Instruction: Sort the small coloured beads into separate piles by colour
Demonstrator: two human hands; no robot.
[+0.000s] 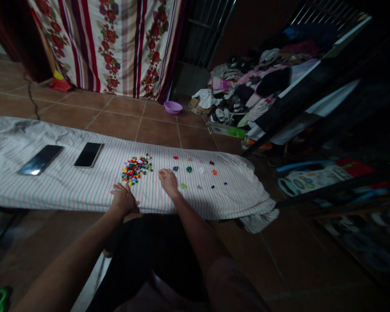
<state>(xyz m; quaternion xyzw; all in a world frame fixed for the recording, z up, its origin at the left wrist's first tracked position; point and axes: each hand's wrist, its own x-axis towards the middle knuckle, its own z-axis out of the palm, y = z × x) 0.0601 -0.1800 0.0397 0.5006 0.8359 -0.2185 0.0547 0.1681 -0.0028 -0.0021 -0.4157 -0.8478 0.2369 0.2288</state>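
A mixed heap of tiny coloured pieces [137, 169], like small beads or bricks, lies on the striped cloth [94, 186]. My left hand [122, 198] rests at the near edge of the heap, fingers spread on the cloth. Just right of the heap is my right hand [168, 181], its fingertips pinched together; anything between them is too small to make out. Beyond it sit small single-colour groups: red pieces [175, 157], dark green pieces [189, 169], orange pieces [214, 172], light green pieces [183, 186] and several others.
Two phones, a dark phone [41, 160] and a second phone [89, 155], lie on the cloth to the left. A purple basin [173, 107] stands on the tiled floor behind. Piled clothes [247, 86] fill the back right, and a floral curtain [123, 47] hangs behind.
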